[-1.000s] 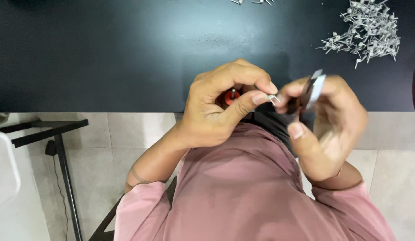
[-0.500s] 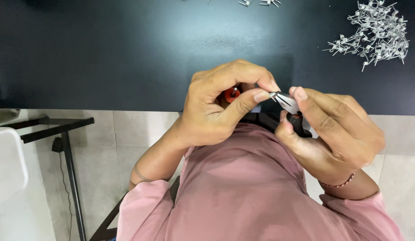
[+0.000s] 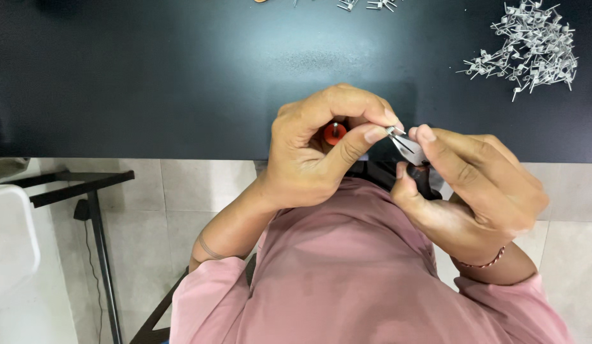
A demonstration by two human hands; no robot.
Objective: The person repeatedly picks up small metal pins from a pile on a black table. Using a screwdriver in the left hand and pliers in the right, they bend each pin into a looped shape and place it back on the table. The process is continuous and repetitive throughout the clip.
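My left hand [image 3: 321, 150] is curled over the front edge of the black table [image 3: 181, 76], pinching a tiny metal coil [image 3: 390, 130] between thumb and forefinger. A small red-orange round piece with a metal pin [image 3: 335, 132] shows inside that fist. My right hand [image 3: 474, 188] holds small grey pliers [image 3: 410, 150], whose pointed jaws touch the coil at my left fingertips. The pliers' dark handles are mostly hidden under my right fingers. Both hands hover just above my pink shirt.
A heap of several small metal wire coils [image 3: 531, 51] lies at the table's back right; a few more coils [image 3: 366, 5] sit at the top edge. Below the table are a tiled floor, a black metal stand [image 3: 85, 191] and a white container [image 3: 9, 242] at left.
My right hand has rolled palm-down and brought the pliers' tips onto the coil at my left fingertips. The left hand has stayed nearly still.
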